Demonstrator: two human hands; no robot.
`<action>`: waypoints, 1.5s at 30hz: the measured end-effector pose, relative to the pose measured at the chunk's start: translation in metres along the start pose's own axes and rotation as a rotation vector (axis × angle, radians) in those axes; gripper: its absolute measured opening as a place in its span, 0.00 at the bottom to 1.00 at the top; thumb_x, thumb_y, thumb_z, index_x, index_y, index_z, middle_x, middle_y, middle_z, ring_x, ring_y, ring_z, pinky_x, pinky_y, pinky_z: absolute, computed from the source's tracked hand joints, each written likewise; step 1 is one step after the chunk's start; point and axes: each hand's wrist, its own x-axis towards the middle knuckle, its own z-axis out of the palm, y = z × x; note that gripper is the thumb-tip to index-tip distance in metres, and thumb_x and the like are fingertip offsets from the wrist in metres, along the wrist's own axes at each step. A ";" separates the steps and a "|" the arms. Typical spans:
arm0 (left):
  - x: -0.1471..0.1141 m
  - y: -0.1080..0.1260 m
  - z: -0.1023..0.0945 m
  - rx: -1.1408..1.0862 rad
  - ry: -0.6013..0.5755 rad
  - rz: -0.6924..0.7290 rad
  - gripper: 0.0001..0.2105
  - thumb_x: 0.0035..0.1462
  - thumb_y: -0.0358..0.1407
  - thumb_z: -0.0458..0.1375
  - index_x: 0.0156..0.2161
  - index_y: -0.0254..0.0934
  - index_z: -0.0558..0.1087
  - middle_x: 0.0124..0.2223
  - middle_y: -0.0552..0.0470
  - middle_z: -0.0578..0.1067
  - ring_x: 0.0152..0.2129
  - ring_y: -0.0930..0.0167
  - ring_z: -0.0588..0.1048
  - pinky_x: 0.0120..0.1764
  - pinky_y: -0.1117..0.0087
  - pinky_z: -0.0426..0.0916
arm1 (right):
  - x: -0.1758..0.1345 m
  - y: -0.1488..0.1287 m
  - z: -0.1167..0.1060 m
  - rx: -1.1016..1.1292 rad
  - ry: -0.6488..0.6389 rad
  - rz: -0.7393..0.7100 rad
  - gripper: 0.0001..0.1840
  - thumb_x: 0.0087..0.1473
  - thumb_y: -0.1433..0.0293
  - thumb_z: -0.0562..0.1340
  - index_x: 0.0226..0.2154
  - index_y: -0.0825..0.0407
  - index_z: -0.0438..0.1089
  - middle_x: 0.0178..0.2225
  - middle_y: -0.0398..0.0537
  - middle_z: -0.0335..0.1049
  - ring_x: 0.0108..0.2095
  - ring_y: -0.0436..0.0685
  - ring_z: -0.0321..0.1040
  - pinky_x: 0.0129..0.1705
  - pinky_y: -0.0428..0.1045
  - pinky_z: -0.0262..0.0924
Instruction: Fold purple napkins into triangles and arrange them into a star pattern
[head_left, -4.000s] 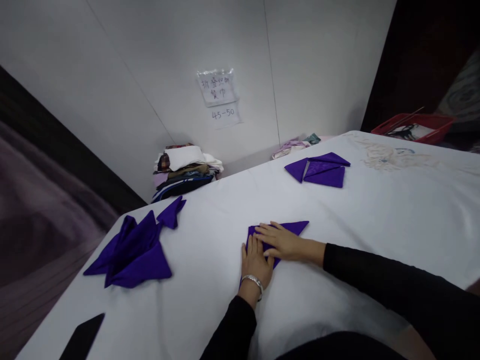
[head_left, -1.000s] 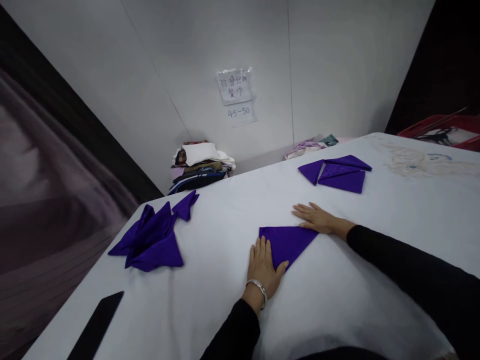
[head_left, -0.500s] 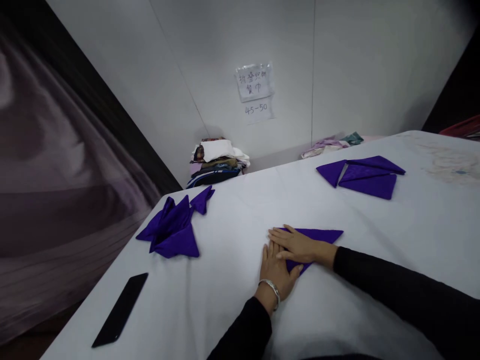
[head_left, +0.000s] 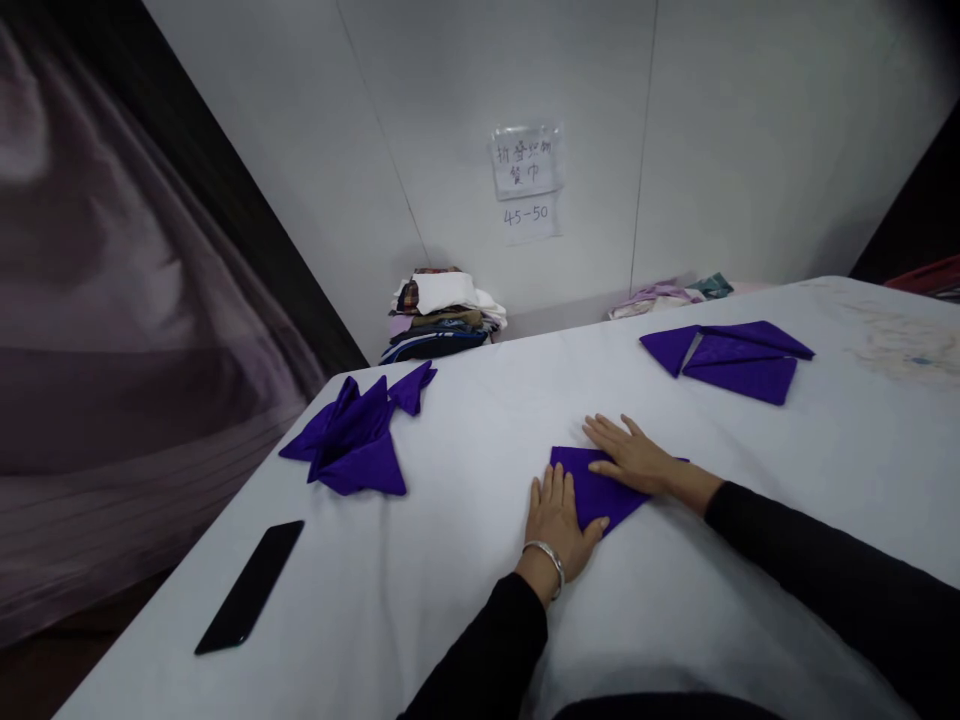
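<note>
On the white-covered bench (head_left: 465,580), the step in hand looks like smoothing a fold flat; the next move probably calls for anchoring the left edge and pressing the crease before anything is turned over. A winged purple piece (head_left: 360,455) sits far left, and a flatter purple set (head_left: 742,378) lies far right. Between them, nearer the person, is the purple cloth (head_left: 604,500), a flat, plain triangle, partly covered, its top edge fairly straight. The right hand (head_left: 634,458) has its grip spread over it, fingertips past that edge; whether its palm presses, I cannot tell. The left hand (head_left: 559,525) lies on the left edge, thumb splayed, pinching nothing
</note>
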 end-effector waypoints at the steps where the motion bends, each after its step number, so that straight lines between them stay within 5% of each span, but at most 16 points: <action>1: 0.000 0.000 0.000 0.002 -0.003 0.002 0.40 0.55 0.58 0.35 0.62 0.27 0.46 0.65 0.40 0.44 0.62 0.61 0.38 0.60 0.53 0.38 | -0.009 -0.007 0.002 0.008 0.000 -0.076 0.39 0.56 0.46 0.44 0.63 0.48 0.37 0.63 0.53 0.38 0.63 0.64 0.34 0.60 0.65 0.26; 4: 0.001 -0.001 0.001 0.016 -0.020 0.008 0.39 0.55 0.58 0.35 0.62 0.27 0.45 0.65 0.41 0.44 0.62 0.62 0.39 0.61 0.53 0.38 | -0.030 -0.027 0.008 0.070 -0.081 -0.214 0.40 0.56 0.47 0.45 0.63 0.49 0.36 0.64 0.52 0.37 0.63 0.62 0.33 0.61 0.63 0.23; 7: 0.002 0.000 -0.001 0.030 -0.025 -0.010 0.39 0.55 0.57 0.35 0.62 0.27 0.45 0.65 0.42 0.44 0.62 0.63 0.39 0.61 0.55 0.38 | -0.038 -0.026 0.009 0.105 -0.124 -0.153 0.39 0.56 0.47 0.46 0.62 0.50 0.39 0.63 0.53 0.38 0.63 0.62 0.34 0.61 0.63 0.22; 17: 0.009 -0.005 -0.004 0.097 -0.058 -0.043 0.36 0.56 0.53 0.38 0.62 0.27 0.46 0.65 0.43 0.43 0.62 0.62 0.40 0.60 0.54 0.38 | -0.069 0.058 -0.035 0.058 -0.080 0.237 0.37 0.58 0.48 0.41 0.62 0.52 0.41 0.64 0.54 0.36 0.63 0.62 0.30 0.60 0.64 0.23; 20: 0.011 -0.006 -0.002 0.109 -0.069 -0.050 0.36 0.56 0.53 0.38 0.62 0.27 0.46 0.65 0.43 0.43 0.62 0.62 0.40 0.60 0.54 0.38 | -0.069 0.036 -0.034 0.078 -0.004 0.242 0.38 0.57 0.47 0.43 0.63 0.51 0.39 0.64 0.55 0.34 0.63 0.63 0.29 0.60 0.65 0.22; 26: 0.014 -0.008 -0.001 0.131 -0.099 -0.053 0.35 0.56 0.51 0.39 0.62 0.26 0.46 0.65 0.44 0.42 0.61 0.62 0.40 0.61 0.55 0.38 | -0.046 -0.037 -0.005 0.217 -0.065 -0.181 0.41 0.55 0.47 0.49 0.63 0.49 0.37 0.63 0.55 0.40 0.63 0.60 0.35 0.60 0.62 0.21; 30: 0.013 -0.009 -0.002 0.118 -0.104 -0.054 0.36 0.56 0.52 0.38 0.62 0.27 0.45 0.65 0.44 0.41 0.61 0.62 0.40 0.60 0.54 0.38 | -0.051 -0.015 -0.011 0.201 -0.073 -0.135 0.38 0.56 0.48 0.48 0.62 0.48 0.39 0.63 0.55 0.41 0.62 0.62 0.36 0.60 0.64 0.23; 36: 0.013 -0.007 -0.005 0.093 -0.128 -0.069 0.37 0.55 0.53 0.38 0.62 0.25 0.45 0.65 0.42 0.40 0.61 0.62 0.39 0.60 0.54 0.37 | -0.073 0.034 -0.037 0.135 -0.060 0.162 0.37 0.58 0.49 0.44 0.62 0.52 0.41 0.63 0.56 0.39 0.63 0.62 0.33 0.60 0.64 0.24; 45: 0.014 -0.006 -0.006 0.083 -0.140 -0.069 0.35 0.55 0.47 0.41 0.62 0.26 0.44 0.65 0.45 0.42 0.62 0.63 0.39 0.61 0.56 0.35 | -0.017 -0.056 -0.007 0.285 -0.080 -0.204 0.40 0.56 0.48 0.47 0.63 0.51 0.36 0.64 0.56 0.37 0.63 0.61 0.32 0.60 0.62 0.21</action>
